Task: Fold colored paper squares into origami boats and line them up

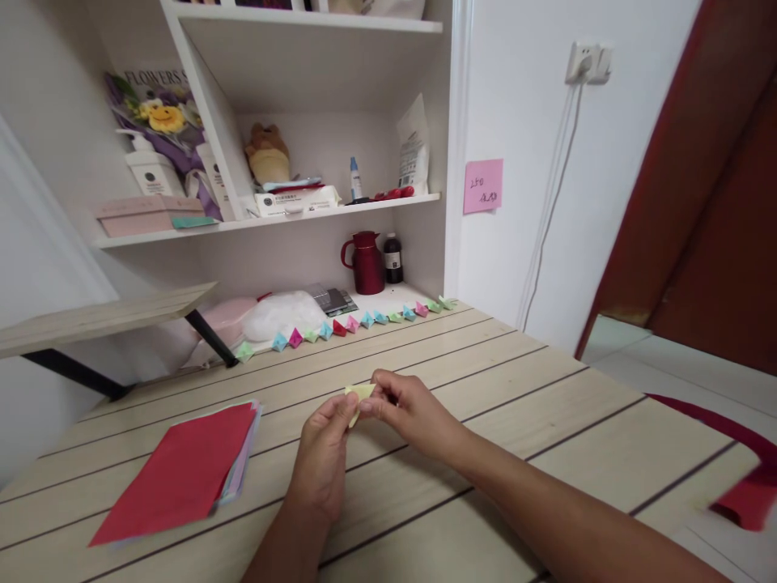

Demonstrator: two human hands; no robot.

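Observation:
A small piece of folded yellow paper [360, 392] is held up between my two hands, over the middle of the wooden table [522, 421]. My left hand [324, 441] pinches its lower left side between thumb and fingers. On the other side, my right hand [413, 413] grips the right edge, thumb in front and fingers curled behind. My fingers cover part of the paper, so its full shape is hidden. To the left lies a stack of coloured paper sheets [182, 474], red on top. A row of small folded paper pieces [338, 328] in several colours lines the table's back edge.
Behind the table stands a white shelf unit [316, 20] with a dark red jug [367, 263], a dark bottle [392, 259] and a white fluffy bundle [284, 316]. A small raised wooden shelf [103, 316] stands at the left. Red seating [744, 494] shows at the right.

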